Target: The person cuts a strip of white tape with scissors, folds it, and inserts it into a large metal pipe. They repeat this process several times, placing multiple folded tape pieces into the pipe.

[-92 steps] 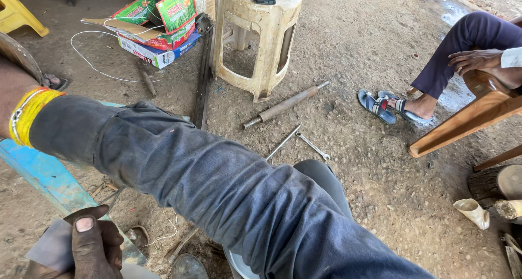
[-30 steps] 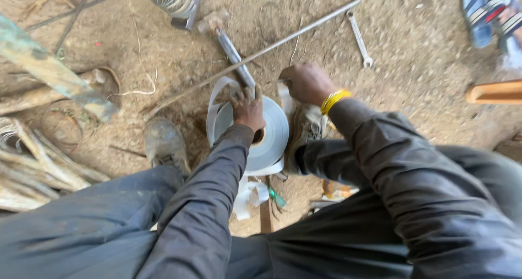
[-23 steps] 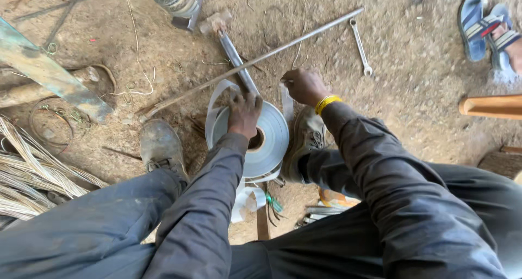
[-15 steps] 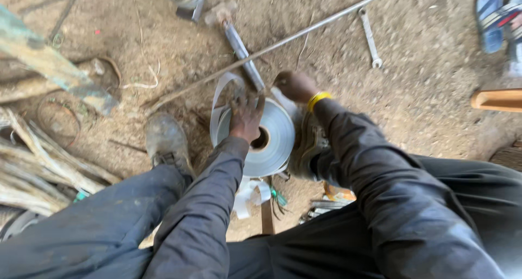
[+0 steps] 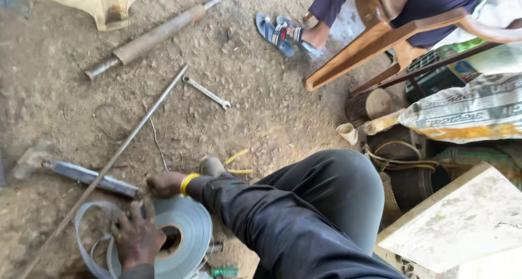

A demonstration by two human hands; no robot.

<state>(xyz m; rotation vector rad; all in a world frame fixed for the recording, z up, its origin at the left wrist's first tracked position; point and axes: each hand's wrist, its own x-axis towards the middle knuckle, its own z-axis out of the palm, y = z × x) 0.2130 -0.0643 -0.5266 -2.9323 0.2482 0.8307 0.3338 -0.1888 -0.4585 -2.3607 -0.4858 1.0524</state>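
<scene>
Left hand spread flat on the metal strip coil — grip apart. Right hand curled at the coil's top edge beside the hammer — grip unclear.

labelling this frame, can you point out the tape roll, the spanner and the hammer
tape roll [image 5: 187,230], head view, on its flat grey face.
spanner [image 5: 206,92], head view, mid-shaft.
hammer [image 5: 87,177], head view, on its metal handle.

Person wears dark, dusty long sleeves and dark trousers, a yellow wristband at the right cuff; both hands bare.
</scene>
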